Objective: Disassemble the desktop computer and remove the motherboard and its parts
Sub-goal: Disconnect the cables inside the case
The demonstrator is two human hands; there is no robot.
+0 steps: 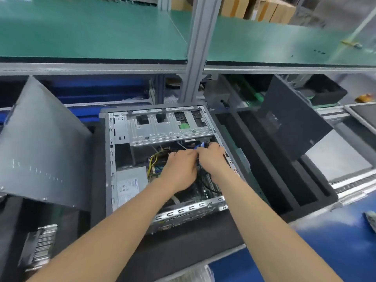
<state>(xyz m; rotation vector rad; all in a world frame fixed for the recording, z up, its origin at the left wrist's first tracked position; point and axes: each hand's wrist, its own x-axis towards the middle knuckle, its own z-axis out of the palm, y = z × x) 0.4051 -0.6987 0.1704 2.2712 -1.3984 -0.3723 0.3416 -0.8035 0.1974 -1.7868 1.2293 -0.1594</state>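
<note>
An open desktop computer case (122, 127) lies on its side on black foam in the middle of the bench. The green motherboard (200, 193) shows at the case's floor, partly hidden under my arms. A silver power supply (130, 183) sits at the lower left inside, with yellow and black wires (154, 157) running from it. A silver drive cage (171, 129) fills the far end. Both hands reach deep inside. My left hand (180, 169) and my right hand (212, 159) touch each other, fingers closed around blue and black cables (198, 147) below the drive cage.
A grey side panel (42, 145) leans at the left, a dark panel (291, 123) leans at the right. Black foam trays (270, 174) lie to the right of the case. A finned metal part (39, 247) sits at the lower left. A green shelf (91, 31) runs overhead.
</note>
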